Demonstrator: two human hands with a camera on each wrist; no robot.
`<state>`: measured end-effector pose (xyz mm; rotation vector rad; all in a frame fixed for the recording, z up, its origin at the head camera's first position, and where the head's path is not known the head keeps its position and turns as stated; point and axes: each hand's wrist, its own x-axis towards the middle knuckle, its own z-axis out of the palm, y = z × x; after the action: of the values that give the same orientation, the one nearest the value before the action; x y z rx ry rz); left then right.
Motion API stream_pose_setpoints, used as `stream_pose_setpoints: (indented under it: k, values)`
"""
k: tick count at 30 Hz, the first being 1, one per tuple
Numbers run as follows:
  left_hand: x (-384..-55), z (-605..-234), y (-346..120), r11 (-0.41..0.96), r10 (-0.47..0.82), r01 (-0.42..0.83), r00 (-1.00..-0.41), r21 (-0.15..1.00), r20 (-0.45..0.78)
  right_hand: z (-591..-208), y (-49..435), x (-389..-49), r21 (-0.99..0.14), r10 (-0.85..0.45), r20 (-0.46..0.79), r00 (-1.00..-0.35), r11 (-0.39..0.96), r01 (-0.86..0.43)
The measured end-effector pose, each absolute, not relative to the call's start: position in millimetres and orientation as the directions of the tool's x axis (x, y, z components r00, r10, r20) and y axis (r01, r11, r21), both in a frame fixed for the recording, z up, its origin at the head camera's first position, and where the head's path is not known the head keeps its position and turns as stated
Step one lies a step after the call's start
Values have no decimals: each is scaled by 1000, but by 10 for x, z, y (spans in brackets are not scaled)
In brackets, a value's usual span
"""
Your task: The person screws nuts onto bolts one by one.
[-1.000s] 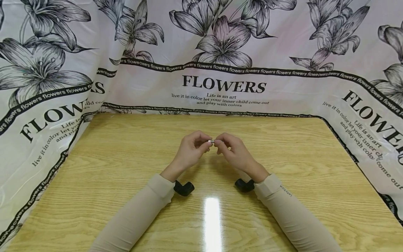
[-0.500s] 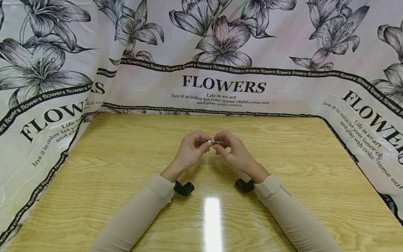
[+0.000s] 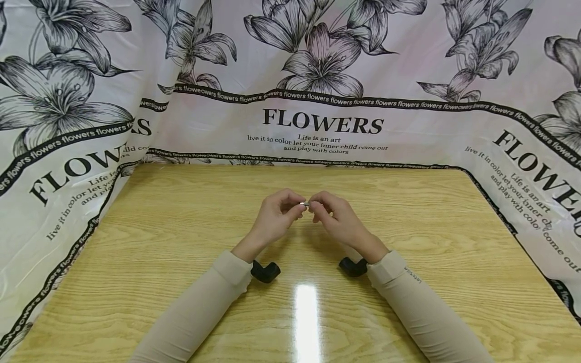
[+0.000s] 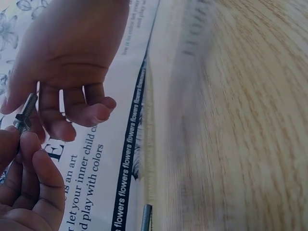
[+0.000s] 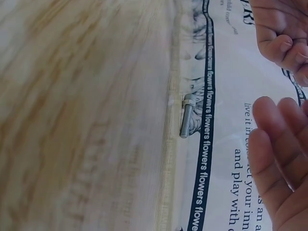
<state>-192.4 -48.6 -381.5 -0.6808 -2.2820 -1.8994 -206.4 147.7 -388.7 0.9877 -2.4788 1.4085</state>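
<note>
Above the middle of the table, a small silver bolt (image 3: 305, 203) spans the gap between the hands. My left hand (image 3: 276, 214) pinches one end of it. In the left wrist view, the bolt's threaded shank (image 4: 30, 104) juts up from the left fingertips (image 4: 30, 142), with a hex nut (image 4: 21, 119) around it. My right hand (image 3: 335, 214) pinches the other end between thumb and forefinger in the head view. The right hand's remaining fingers (image 4: 79, 113) are bent loosely. The hands hide both ends of the bolt in the head view.
A second bolt (image 5: 186, 118) with a nut near one end appears in the right wrist view; the head view does not show it. Black curved wrist pieces (image 3: 265, 272) sit below both hands. Flower-printed cloth (image 3: 317, 131) walls the wooden table (image 3: 181, 212) at back and sides.
Half a second ago the right thumb and forefinger were spread, baring more of the bolt; now they have come together on its end again. The left hand has stayed still.
</note>
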Motion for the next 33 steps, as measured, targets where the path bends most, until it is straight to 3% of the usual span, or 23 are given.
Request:
stream_pose_setpoints:
  k: [8,21,28,33]
  values:
    - [-1926,-3823,-488,115,281,386,-896,915,343,-3912,1473,-2077,-698,-490,472,-733,300,-650]
    - [-1928,-3819,-477,111,276,376,-901,920,335,-3538,1386,-1829,-715,-479,393,-785,377,-588]
    - [-1934,-3814,-484,91,283,382,-895,920,344,-3692,1417,-1927,-694,-492,485,-723,286,-661]
    - [-1931,-3823,-478,109,279,387,-896,915,346,-3862,1459,-2048,-692,-475,475,-741,319,-648]
